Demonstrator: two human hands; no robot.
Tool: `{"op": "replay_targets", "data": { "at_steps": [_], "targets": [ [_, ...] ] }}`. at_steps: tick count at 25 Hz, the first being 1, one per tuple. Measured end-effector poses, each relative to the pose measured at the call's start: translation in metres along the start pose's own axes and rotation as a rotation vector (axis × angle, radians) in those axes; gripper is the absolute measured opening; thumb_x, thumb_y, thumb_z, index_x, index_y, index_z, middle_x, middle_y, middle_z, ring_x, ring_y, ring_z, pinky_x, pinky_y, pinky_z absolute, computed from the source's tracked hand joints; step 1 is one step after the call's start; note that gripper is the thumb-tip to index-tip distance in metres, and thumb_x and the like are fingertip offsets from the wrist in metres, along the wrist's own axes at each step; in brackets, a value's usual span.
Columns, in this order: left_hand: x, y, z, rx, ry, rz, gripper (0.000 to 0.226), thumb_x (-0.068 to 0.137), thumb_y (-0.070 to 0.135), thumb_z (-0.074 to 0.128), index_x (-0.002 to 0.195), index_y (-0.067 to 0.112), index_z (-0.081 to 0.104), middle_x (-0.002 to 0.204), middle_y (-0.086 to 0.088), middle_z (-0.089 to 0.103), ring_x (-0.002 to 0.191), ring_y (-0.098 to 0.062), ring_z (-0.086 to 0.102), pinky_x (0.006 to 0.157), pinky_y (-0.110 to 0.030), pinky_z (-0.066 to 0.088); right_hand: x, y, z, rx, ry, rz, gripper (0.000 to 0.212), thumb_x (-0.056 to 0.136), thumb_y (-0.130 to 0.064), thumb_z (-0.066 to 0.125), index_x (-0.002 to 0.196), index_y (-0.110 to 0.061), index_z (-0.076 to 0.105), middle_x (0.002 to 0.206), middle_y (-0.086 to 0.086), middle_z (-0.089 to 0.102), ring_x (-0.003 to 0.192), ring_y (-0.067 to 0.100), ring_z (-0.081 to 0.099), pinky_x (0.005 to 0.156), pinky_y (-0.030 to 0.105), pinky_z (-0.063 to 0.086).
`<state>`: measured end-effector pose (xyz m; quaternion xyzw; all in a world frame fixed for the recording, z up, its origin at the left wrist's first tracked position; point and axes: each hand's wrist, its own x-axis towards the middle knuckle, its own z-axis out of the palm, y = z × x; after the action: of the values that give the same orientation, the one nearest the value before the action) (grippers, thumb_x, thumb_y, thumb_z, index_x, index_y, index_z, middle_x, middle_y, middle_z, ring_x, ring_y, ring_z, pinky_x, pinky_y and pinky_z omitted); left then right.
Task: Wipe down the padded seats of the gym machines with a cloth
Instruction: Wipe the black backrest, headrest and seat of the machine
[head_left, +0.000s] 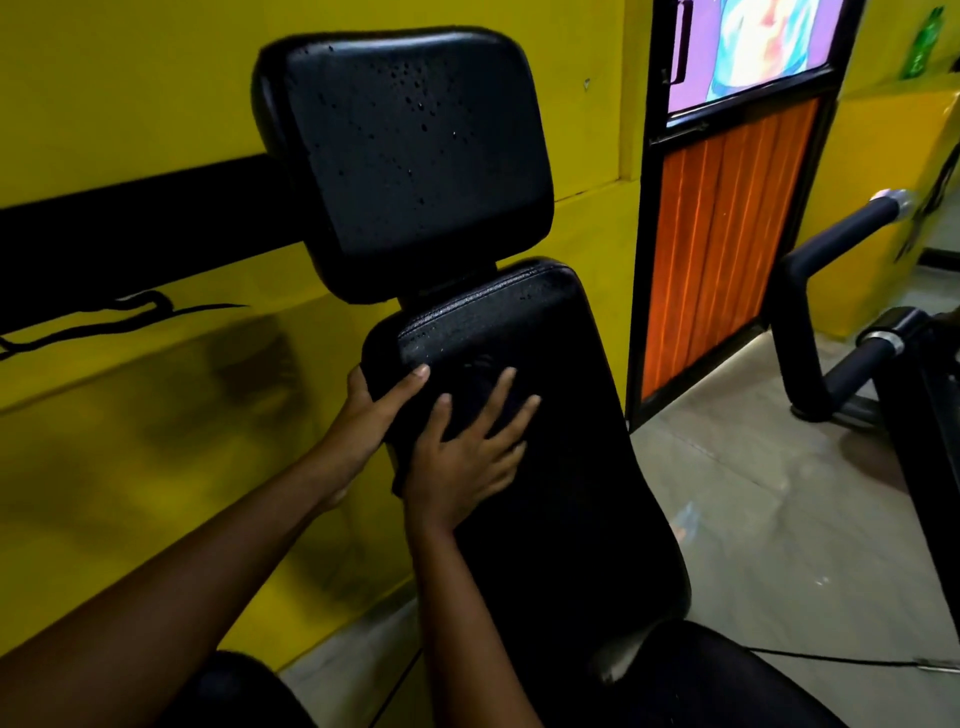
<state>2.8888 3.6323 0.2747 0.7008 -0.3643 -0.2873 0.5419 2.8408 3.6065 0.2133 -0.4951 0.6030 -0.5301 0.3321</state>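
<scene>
A black padded back pad (561, 467) stands tilted in front of me, with a seat pad (727, 675) below it. Above it is a black head pad (405, 156) dotted with water droplets. My left hand (371, 415) grips the left edge of the back pad, thumb on its face. My right hand (467, 457) lies flat on the pad with fingers spread, pressing a dark cloth (397, 480) that is hard to tell from the black padding; a fold of it shows at the pad's left edge.
A yellow wall (130, 441) with a black stripe runs close on the left. An orange-panelled door (727, 249) is behind the machine. Black padded machine handles (810, 291) stand on the grey floor (779, 519) to the right.
</scene>
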Motion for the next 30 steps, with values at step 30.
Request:
{"op": "replay_targets", "data": {
  "at_steps": [30],
  "targets": [
    [-0.012, -0.055, 0.065, -0.242, 0.464, 0.175, 0.056, 0.082, 0.018, 0.070, 0.129, 0.021, 0.038, 0.110, 0.017, 0.055, 0.100, 0.001, 0.056, 0.076, -0.007, 0.049, 0.123, 0.124, -0.027, 0.117, 0.060, 0.596, 0.058, 0.096, -0.042, 0.042, 0.148, -0.036, 0.017, 0.158, 0.003, 0.009, 0.137, 0.038, 0.022, 0.109, 0.051, 0.020]
  ]
}}
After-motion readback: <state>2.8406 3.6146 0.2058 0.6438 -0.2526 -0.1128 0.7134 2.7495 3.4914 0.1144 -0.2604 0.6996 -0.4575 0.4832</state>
